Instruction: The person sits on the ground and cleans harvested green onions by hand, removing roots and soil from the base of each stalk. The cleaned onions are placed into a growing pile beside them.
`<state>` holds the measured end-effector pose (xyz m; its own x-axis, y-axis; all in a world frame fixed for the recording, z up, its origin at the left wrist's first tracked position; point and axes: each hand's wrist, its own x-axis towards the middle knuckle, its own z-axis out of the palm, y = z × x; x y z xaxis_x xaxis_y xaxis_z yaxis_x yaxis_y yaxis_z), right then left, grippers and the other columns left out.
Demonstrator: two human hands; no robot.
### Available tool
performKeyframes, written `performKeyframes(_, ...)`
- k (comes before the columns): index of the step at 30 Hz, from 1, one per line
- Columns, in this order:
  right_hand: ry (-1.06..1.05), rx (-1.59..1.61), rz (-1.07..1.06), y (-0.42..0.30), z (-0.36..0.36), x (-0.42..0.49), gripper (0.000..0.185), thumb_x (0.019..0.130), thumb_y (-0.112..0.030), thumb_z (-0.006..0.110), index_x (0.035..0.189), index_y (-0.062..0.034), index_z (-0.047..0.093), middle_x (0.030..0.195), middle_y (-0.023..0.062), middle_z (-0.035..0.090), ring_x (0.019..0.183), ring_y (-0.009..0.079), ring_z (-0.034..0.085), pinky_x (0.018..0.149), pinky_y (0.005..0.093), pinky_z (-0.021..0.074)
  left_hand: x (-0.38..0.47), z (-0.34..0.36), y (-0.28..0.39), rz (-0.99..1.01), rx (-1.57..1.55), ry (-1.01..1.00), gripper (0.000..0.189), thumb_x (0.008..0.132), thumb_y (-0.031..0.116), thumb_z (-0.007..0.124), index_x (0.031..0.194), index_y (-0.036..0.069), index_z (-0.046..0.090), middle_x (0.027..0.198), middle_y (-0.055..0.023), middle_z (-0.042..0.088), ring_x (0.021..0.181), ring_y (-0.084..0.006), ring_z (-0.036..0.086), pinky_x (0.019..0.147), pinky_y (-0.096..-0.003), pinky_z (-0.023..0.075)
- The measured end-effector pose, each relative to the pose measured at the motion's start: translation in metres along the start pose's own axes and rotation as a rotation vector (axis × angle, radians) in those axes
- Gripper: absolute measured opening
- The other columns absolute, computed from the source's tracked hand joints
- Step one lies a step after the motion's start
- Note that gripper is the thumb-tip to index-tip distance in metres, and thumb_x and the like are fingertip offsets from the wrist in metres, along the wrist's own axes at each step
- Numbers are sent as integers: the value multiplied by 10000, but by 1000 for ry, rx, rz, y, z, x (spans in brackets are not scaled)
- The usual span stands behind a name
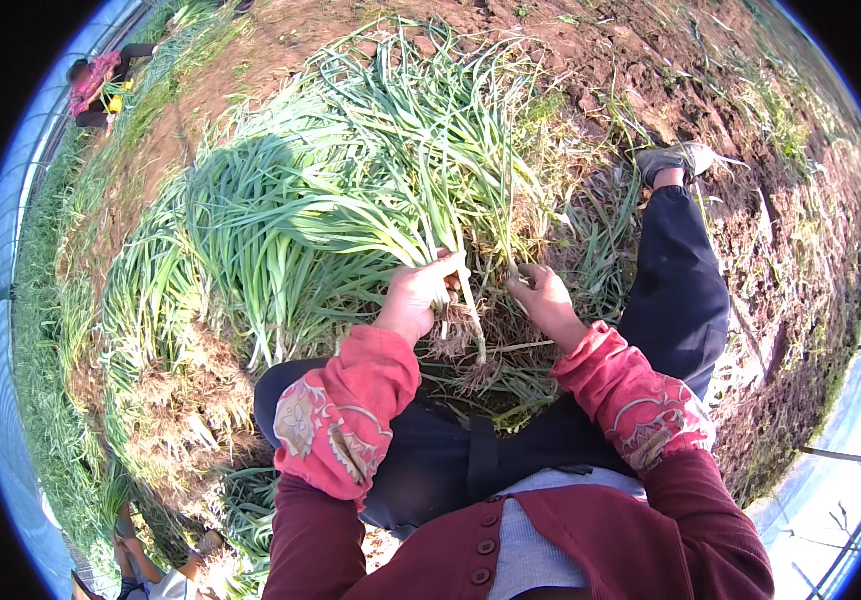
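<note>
My left hand (409,298) is closed around the white lower stems of a small bunch of long-leaved allium plants (370,232). Fibrous roots (454,330) hang below that fist, and one longer stalk (471,304) slants down past the fingers. To its right, my right hand (544,301) has thumb and fingers at the base of a thin upright stalk (511,217), which it appears to pinch. Just beyond both hands lies a large heap of the same green plants (325,165), leaves pointing away from me.
Rooted bundles (190,405) lie to the left, beside a green growing strip (44,315). Bare soil (760,247) spreads to the right, past my shoe (674,161). One person (97,86) sits far left; another person's limbs (142,562) show bottom left. Plastic sheeting (828,517) borders the ground.
</note>
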<state>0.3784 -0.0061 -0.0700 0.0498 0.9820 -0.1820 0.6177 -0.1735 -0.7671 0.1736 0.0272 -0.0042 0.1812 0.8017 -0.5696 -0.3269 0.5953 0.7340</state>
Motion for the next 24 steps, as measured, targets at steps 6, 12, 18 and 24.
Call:
performKeyframes(6, -258, 958, 89, -77, 7, 26, 252, 816, -182, 671, 930, 40, 634, 788, 73, 643, 686, 110, 567, 665, 229, 452, 0, 1, -4, 49, 57, 4, 131, 773, 104, 675, 871, 36, 621, 688, -23, 601, 557, -118, 553, 450, -253, 408)
performKeyframes(12, -256, 864, -230, -82, -4, -15, 113, 848, -82, 618, 923, -2, 643, 882, 25, 642, 790, 92, 569, 744, 246, 456, 8, -17, 16, -19, 28, 71, 109, 815, 160, 646, 885, 83, 612, 755, -25, 616, 618, -126, 564, 505, -253, 394)
performKeyframes(18, -412, 365, -616, -39, -40, -65, 101, 776, -48, 652, 845, -12, 588, 858, 90, 612, 824, 253, 593, 741, 316, 473, 1, -20, 41, 216, 99, 184, 196, 773, 173, 689, 917, 53, 633, 739, -18, 621, 623, -121, 568, 541, -254, 414)
performKeyframes(24, -689, -31, -341, -10, -52, -78, 157, 730, -132, 659, 748, -6, 568, 757, 151, 580, 717, 320, 582, 653, 378, 463, 3, -17, 37, 291, 128, 243, 160, 758, 120, 702, 885, 55, 631, 735, -12, 626, 619, -109, 581, 499, -242, 415)
